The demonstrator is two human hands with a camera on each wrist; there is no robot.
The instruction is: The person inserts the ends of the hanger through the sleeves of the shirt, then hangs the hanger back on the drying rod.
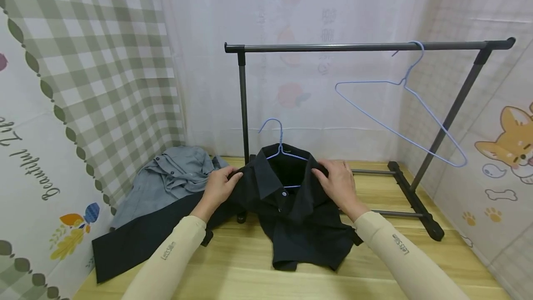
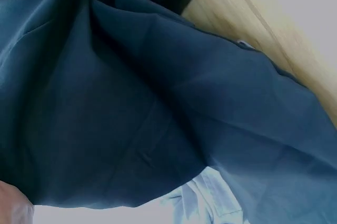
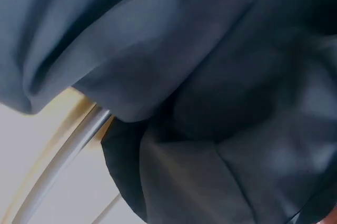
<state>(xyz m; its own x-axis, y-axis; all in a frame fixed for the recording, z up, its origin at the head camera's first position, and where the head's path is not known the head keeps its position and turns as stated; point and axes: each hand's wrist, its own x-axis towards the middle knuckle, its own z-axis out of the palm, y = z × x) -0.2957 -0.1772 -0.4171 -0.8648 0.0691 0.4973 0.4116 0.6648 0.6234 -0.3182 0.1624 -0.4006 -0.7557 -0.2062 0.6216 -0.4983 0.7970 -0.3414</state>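
Note:
A black button-up shirt [image 1: 266,203] hangs partly upright on a blue wire hanger [image 1: 281,135], whose hook rises above the collar. My left hand [image 1: 218,191] pinches the shirt at the shoulder on the left side. With thumb and fingers, my right hand [image 1: 339,186] grips the opposite shoulder beside the collar. One long sleeve [image 1: 137,240] stretches out to the left across the wooden table. In both wrist views dark cloth fills most of the picture; only a bit of the left hand [image 2: 15,205] shows at a corner.
A black metal rack [image 1: 316,48] stands behind, its base bars at the right. A second blue wire hanger [image 1: 374,124] hangs bare from its rail. At the left a crumpled grey-blue garment [image 1: 179,172] lies on the wooden table [image 1: 233,267]. Patterned cloth walls enclose the sides.

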